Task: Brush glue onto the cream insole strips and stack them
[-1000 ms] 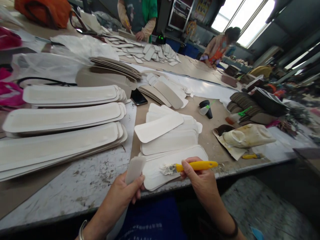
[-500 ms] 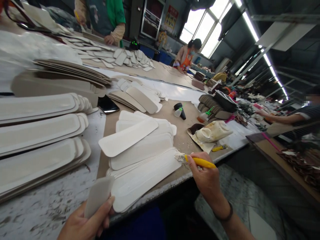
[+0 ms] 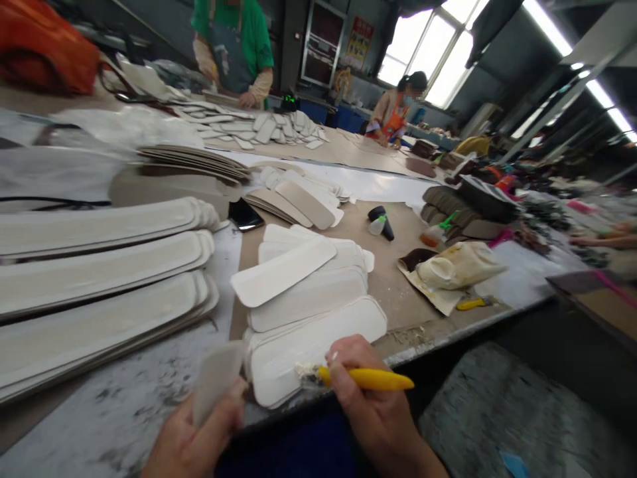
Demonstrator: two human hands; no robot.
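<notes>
My right hand (image 3: pixel 373 405) is closed round the yellow handle of a brush (image 3: pixel 365 378). Its clotted white bristles touch the near end of the top long, round-cornered white panel (image 3: pixel 323 338), whose surface looks wet in places. At the left, my left hand (image 3: pixel 199 425) pinches a small pale grey flat piece (image 3: pixel 217 378) upright beside that panel's near end; motion blurs it a little. More white panels (image 3: pixel 308 299) lie fanned out behind the top one, and a loose panel (image 3: pixel 283 271) rests askew across them.
Stacked long panels (image 3: pixel 99 285) fill the left side, near a phone (image 3: pixel 245 214). Toward the right are a small bottle (image 3: pixel 377 226), a bottle with a green nozzle (image 3: pixel 438 230), a glue-crusted container (image 3: pixel 460 265) and a second yellow brush (image 3: pixel 472 304). Two people work across the tables.
The brush in my right hand has moved from the panel's far right end down to its near left end. My left hand still holds the grey piece. The camera view has shifted left.
</notes>
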